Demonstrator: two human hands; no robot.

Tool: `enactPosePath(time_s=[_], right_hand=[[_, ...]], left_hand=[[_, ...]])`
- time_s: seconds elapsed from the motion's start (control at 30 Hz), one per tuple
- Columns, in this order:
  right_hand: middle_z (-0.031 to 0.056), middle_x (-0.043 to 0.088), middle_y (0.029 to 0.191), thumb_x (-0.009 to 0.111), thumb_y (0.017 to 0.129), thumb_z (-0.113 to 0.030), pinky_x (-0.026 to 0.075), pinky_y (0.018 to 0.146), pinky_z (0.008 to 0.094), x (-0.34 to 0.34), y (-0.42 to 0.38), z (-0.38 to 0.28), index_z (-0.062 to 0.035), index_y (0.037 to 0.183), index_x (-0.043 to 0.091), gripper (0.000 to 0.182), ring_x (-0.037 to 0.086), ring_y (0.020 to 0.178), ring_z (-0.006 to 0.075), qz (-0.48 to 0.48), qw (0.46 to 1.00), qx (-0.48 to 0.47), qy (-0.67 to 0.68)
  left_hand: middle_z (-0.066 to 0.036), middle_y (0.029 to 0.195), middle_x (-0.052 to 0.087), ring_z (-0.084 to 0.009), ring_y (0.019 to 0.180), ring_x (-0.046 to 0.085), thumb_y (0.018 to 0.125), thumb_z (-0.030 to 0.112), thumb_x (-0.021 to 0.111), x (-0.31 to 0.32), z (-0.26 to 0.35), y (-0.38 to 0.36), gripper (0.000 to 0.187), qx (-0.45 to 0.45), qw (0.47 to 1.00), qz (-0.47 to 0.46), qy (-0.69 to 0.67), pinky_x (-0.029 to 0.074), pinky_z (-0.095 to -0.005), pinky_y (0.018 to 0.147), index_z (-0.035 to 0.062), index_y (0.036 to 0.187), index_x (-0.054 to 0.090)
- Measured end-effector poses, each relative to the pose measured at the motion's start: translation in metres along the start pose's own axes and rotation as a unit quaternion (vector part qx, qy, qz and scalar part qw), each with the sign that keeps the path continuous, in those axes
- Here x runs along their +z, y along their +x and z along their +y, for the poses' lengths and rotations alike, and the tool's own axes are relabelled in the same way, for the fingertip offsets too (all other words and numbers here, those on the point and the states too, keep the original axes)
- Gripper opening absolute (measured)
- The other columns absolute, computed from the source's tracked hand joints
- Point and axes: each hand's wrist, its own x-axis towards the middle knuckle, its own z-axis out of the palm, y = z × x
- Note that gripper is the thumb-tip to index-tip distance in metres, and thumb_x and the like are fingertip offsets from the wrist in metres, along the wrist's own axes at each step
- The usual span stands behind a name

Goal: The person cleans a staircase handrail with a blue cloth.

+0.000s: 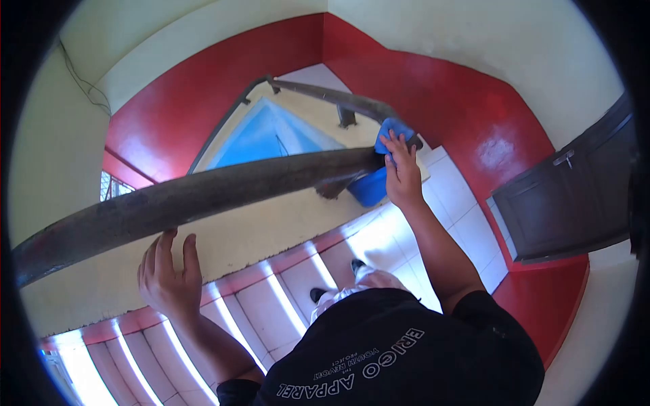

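R hand (401, 177) presses blue cloth (393, 130) on handrail (203, 193) — cloth under fingertips.

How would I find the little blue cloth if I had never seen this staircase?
Find the long dark handrail running across the stairwell and follow it to its far end above the white tiled landing. There the right hand presses a small blue cloth onto the rail. The blue bucket sits lower, under the rail, and is round and hard, while the cloth is crumpled and sits under the fingers.
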Motion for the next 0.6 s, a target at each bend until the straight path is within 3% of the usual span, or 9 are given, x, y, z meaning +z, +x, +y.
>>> enactPosePath(time_s=[0.03,0.17,0.2,0.27,0.37,0.4,0.5,0.53,0.6], right_hand=[[0.0165,0.048,0.147,0.049,0.097,-0.007,0.025,0.116,0.0568,-0.004,0.006,0.004,-0.0147,0.137,0.054,0.042,0.038,0.141,0.0387,-0.017,1.000,0.016,0.009],[0.0159,0.052,0.143,0.050,0.094,-0.005,0.028,0.114,0.0570,-0.013,0.017,0.024,-0.0121,0.134,0.055,0.041,0.046,0.136,0.0363,-0.034,0.994,-0.099,-0.027],[0.0156,0.053,0.142,0.051,0.093,-0.004,0.029,0.114,0.0568,-0.014,0.019,0.033,-0.0113,0.133,0.056,0.041,0.048,0.135,0.0353,-0.033,0.989,-0.139,-0.042],[0.0138,0.059,0.136,0.052,0.091,-0.004,0.033,0.112,0.0567,-0.015,0.029,0.054,-0.0101,0.131,0.056,0.041,0.056,0.127,0.0314,-0.025,0.969,-0.231,-0.086],[0.0136,0.063,0.129,0.052,0.091,-0.007,0.035,0.111,0.0568,-0.012,0.047,0.072,-0.0112,0.129,0.059,0.038,0.061,0.120,0.0296,-0.034,0.953,-0.298,-0.036],[0.0138,0.064,0.128,0.052,0.091,-0.008,0.035,0.110,0.0572,-0.010,0.052,0.075,-0.0112,0.127,0.060,0.037,0.062,0.118,0.0293,-0.027,0.953,-0.299,-0.036],[0.0150,0.065,0.126,0.052,0.091,-0.011,0.034,0.110,0.0594,-0.008,0.050,0.075,-0.0111,0.123,0.063,0.034,0.066,0.113,0.0277,-0.012,0.952,-0.303,-0.040],[0.0150,0.065,0.127,0.052,0.091,-0.011,0.033,0.110,0.0606,-0.008,0.048,0.074,-0.0108,0.125,0.062,0.036,0.065,0.115,0.0281,-0.017,0.954,-0.297,-0.043],[0.0177,0.059,0.135,0.052,0.092,-0.012,0.029,0.113,0.0593,-0.020,0.043,0.076,-0.0122,0.130,0.060,0.039,0.063,0.119,0.0310,-0.060,0.945,-0.312,-0.074]], left_hand=[[-0.005,0.094,0.073,-0.0256,0.085,0.071,0.082,0.025,0.077,-0.001,0.000,0.000,0.026,0.006,1.000,0.003,-0.001,0.053,-0.0383,0.073,0.0091,0.102,0.072],[-0.010,0.094,0.073,-0.0277,0.082,0.070,0.085,0.020,0.075,0.001,-0.003,-0.006,0.021,0.033,0.996,0.065,-0.050,0.054,-0.0405,0.072,0.0050,0.100,0.071],[-0.012,0.094,0.072,-0.0283,0.083,0.070,0.089,0.021,0.071,0.006,-0.003,-0.010,0.021,-0.003,0.984,0.136,-0.115,0.054,-0.0410,0.073,0.0039,0.101,0.070],[-0.016,0.093,0.071,-0.0296,0.085,0.068,0.095,0.022,0.062,0.023,0.005,-0.027,0.022,-0.086,0.928,0.274,-0.236,0.054,-0.0421,0.076,0.0017,0.102,0.067],[-0.020,0.091,0.067,-0.0319,0.089,0.065,0.102,0.024,0.046,0.055,0.061,-0.037,0.028,-0.022,0.781,0.392,-0.485,0.053,-0.0450,0.082,0.0007,0.105,0.061],[-0.019,0.090,0.066,-0.0331,0.090,0.063,0.102,0.024,0.037,0.071,0.091,-0.039,0.031,0.021,0.802,0.357,-0.478,0.051,-0.0468,0.086,0.0016,0.107,0.058],[-0.013,0.086,0.070,-0.0340,0.085,0.065,0.093,0.030,0.061,0.108,0.188,-0.038,0.026,-0.008,0.860,0.177,-0.478,0.052,-0.0450,0.081,0.0052,0.101,0.063],[-0.014,0.098,0.071,-0.0370,0.100,0.065,0.092,0.032,0.064,0.114,0.212,-0.039,0.030,-0.002,0.887,0.100,-0.451,0.050,-0.0452,0.089,0.0053,0.105,0.064],[-0.013,0.107,0.070,-0.0392,0.111,0.061,0.093,0.038,0.063,0.141,0.254,-0.035,0.036,0.025,0.916,0.105,-0.385,0.043,-0.0479,0.099,0.0058,0.110,0.064]])
